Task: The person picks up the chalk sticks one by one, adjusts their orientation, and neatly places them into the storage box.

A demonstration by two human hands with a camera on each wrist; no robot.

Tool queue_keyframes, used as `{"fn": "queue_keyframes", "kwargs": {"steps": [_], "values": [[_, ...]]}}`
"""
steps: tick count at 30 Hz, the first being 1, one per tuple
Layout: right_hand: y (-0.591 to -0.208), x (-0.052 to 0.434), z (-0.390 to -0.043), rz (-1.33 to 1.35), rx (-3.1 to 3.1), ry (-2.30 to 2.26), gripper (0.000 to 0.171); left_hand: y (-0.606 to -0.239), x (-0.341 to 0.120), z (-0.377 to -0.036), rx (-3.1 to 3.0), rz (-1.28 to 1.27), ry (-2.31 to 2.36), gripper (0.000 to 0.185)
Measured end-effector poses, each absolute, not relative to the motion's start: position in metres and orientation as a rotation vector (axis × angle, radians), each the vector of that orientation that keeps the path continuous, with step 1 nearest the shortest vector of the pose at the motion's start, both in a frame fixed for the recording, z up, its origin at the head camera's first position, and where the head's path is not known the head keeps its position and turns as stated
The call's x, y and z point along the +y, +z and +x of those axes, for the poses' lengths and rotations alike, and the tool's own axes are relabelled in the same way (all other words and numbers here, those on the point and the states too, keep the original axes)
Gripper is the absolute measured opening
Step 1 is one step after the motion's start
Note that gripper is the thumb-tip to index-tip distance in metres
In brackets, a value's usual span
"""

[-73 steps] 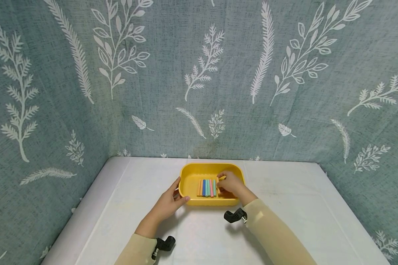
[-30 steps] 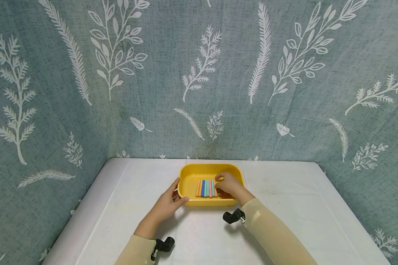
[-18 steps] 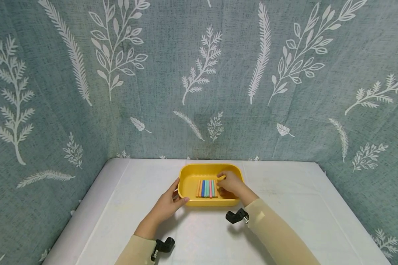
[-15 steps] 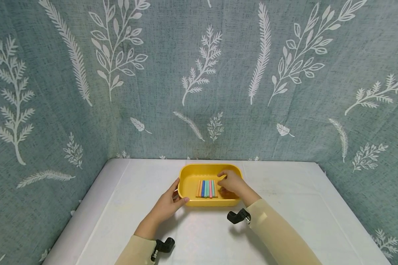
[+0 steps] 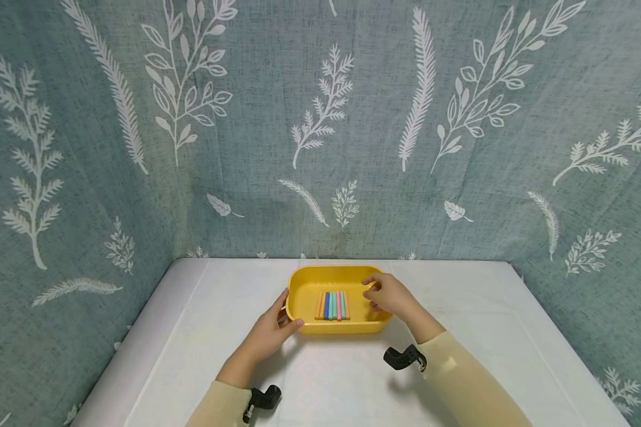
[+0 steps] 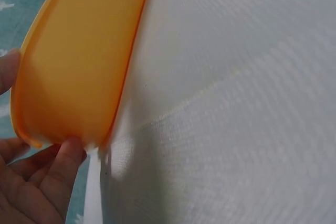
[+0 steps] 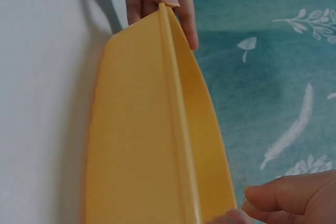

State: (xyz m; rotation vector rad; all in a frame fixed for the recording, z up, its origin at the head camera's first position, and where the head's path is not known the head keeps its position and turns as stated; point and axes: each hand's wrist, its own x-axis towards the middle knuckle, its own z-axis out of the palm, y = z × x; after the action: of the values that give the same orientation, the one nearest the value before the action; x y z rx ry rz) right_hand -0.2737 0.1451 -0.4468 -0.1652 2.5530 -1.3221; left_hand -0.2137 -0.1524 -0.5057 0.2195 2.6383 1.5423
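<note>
A yellow tray (image 5: 342, 327) stands on the white-covered table. Inside it, several coloured chalk sticks (image 5: 332, 305) lie side by side in a row: orange, blue, green, pink, with an orange one at the right end. My left hand (image 5: 269, 329) grips the tray's left end, its thumb at the front rim. The left wrist view shows fingers around the corner of the tray (image 6: 79, 51). Over the tray's right end, my right hand (image 5: 392, 295) hovers with loosely bent fingers and holds nothing, apart from the chalk. Tray walls hide the chalk in both wrist views.
The white tablecloth (image 5: 219, 296) spreads around the tray. A blue-green curtain (image 5: 320, 130) with white leaf prints hangs behind the table and at both sides. A black wrist camera (image 5: 404, 357) sits on the right wrist, another (image 5: 265, 397) on the left.
My right hand has let go of the rightmost orange chalk, which now lies against the row, and moved right towards the tray's right end. The left hand keeps its grip.
</note>
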Motion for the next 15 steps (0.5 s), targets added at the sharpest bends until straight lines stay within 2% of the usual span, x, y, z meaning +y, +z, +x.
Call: {"fn": "queue_keyframes", "kwargs": {"steps": [15], "values": [[-0.440,0.193,-0.250,-0.213,2.666,-1.399,0.034,-0.505,-0.154,-0.209,2.664,0.274,1.511,0.085]]}}
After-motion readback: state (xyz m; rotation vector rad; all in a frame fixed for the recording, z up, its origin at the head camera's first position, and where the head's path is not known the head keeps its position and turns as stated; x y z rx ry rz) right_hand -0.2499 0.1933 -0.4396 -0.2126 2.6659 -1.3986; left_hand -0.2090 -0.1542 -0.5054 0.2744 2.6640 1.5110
